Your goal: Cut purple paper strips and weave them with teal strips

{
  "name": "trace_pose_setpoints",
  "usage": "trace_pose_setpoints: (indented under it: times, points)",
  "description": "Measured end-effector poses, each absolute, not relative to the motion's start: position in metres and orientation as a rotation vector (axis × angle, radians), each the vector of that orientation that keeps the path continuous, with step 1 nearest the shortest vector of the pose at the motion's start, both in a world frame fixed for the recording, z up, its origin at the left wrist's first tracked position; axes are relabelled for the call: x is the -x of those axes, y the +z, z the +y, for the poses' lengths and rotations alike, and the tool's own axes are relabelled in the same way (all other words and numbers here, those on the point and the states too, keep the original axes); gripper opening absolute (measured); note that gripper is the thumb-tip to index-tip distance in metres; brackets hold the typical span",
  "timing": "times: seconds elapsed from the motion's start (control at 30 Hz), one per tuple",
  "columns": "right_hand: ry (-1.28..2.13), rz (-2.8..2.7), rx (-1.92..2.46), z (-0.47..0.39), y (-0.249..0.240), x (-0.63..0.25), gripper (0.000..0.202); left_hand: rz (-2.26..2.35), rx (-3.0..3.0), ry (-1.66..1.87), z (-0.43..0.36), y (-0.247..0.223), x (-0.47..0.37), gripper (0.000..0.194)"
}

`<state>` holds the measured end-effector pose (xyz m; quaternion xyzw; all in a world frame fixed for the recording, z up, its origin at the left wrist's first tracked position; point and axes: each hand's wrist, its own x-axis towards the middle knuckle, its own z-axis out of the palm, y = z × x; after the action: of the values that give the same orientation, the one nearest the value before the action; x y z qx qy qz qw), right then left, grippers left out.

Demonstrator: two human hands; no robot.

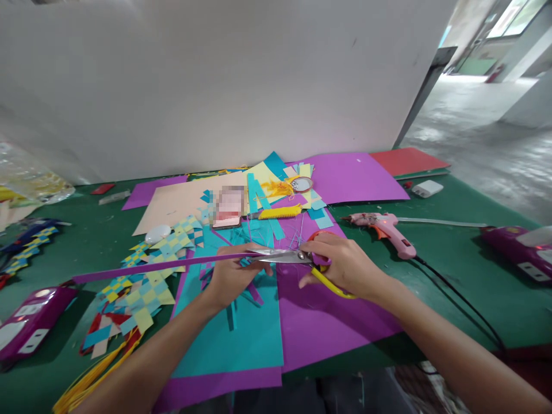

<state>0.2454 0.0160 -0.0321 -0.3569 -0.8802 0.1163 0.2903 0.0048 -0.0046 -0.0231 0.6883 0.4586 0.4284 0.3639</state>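
Note:
A long purple paper strip (150, 267) is pinched in my left hand (230, 276) and stretches out to the left. My right hand (342, 261) is closed round the scissors (284, 256), whose handles are yellow and red. Their blades point left, at the strip's end by my left fingers; whether they cut into it I cannot tell. Beneath my hands lie a teal sheet (228, 356) and a purple sheet (319, 345). Loose purple strips (256, 294) rest on the teal one.
Woven paper pieces (155, 293) with yellow tassels (92, 376) lie at left. A pink glue gun (388, 227) with its cord is at right. Farther back are a yellow-handled cutter (280, 213), a blurred phone-like object (228, 207) and a tape roll (302, 184). A white wall (215, 86) stands behind.

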Motion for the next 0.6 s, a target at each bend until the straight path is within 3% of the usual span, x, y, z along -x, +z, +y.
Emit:
trace_pose_setpoints:
  times: [0.27, 0.47, 0.6]
  points:
    - [0.29, -2.351, 0.946, 0.0167, -0.0334, -0.2471, 0.052, 1.128, -1.79, 1.142, -0.0036, -0.0236, -0.0052, 0.019]
    - [0.302, -2.346, 0.948, 0.0164, -0.0346, -0.2471, 0.052, 1.138, -1.791, 1.121, -0.0032, -0.0228, -0.0079, 0.01]
    - [0.495, -2.217, 1.039, 0.0151, -0.0265, -0.2455, 0.049, 1.155, -1.764, 1.106, -0.0044, -0.0178, -0.0114, 0.008]
